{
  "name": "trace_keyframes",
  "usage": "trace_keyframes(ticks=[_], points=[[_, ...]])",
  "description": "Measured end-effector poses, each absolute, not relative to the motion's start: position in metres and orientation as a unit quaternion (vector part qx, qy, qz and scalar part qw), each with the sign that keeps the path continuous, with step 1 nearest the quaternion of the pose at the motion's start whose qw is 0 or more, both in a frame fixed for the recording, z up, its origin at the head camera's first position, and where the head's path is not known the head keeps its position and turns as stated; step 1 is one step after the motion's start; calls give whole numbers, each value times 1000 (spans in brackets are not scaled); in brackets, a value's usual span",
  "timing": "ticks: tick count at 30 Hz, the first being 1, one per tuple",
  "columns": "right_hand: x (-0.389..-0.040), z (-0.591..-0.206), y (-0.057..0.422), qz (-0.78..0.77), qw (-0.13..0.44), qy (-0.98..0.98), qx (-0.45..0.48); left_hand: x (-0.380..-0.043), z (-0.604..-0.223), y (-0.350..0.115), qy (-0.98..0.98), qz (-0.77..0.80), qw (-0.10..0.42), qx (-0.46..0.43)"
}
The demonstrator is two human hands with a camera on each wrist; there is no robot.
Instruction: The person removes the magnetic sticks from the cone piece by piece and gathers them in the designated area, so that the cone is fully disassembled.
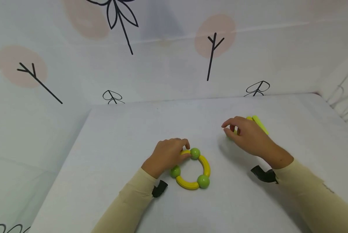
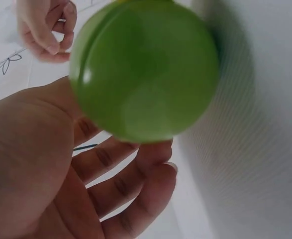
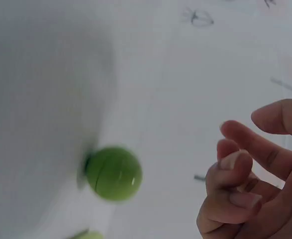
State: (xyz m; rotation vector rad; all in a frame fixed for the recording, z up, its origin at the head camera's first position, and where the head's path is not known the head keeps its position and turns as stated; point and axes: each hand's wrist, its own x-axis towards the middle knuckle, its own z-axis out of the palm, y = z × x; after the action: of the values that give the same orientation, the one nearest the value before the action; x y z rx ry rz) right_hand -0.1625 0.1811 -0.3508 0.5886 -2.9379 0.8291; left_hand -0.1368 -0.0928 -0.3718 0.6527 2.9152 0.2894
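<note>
A ring toy of curved yellow pieces (image 1: 206, 165) and green balls (image 1: 203, 181) lies on the white table. At its upper left my left hand (image 1: 166, 155) holds the ring by a yellow piece, thumb inside and fingers outside; the hand hides part of that side. One of the ring's green balls (image 2: 146, 69) fills much of the left wrist view, beside the fingers. To the right, my right hand (image 1: 246, 134) hovers over the table, fingers loosely bent, holding nothing. A loose green ball (image 3: 114, 173) rests on the table near it, mostly hidden behind the hand in the head view.
Beyond the right hand lie a yellow-green stick (image 1: 260, 124) and a yellow piece (image 1: 249, 118), partly covered by the hand. A white cloth with line drawings (image 1: 162, 71) hangs behind the table's far edge and along its sides.
</note>
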Motion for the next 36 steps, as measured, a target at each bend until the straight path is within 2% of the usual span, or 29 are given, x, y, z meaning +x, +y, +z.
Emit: trace_keyframes(ticks=[11, 22, 36], points=[[-140, -368, 145, 281, -65, -920, 264, -135, -373, -86, 967, 87, 76, 229], [-137, -379, 138, 270, -153, -912, 268, -134, -373, -84, 962, 87, 64, 250], [-136, -391, 136, 265, -158, -907, 286, -131, -375, -82, 958, 89, 55, 268]])
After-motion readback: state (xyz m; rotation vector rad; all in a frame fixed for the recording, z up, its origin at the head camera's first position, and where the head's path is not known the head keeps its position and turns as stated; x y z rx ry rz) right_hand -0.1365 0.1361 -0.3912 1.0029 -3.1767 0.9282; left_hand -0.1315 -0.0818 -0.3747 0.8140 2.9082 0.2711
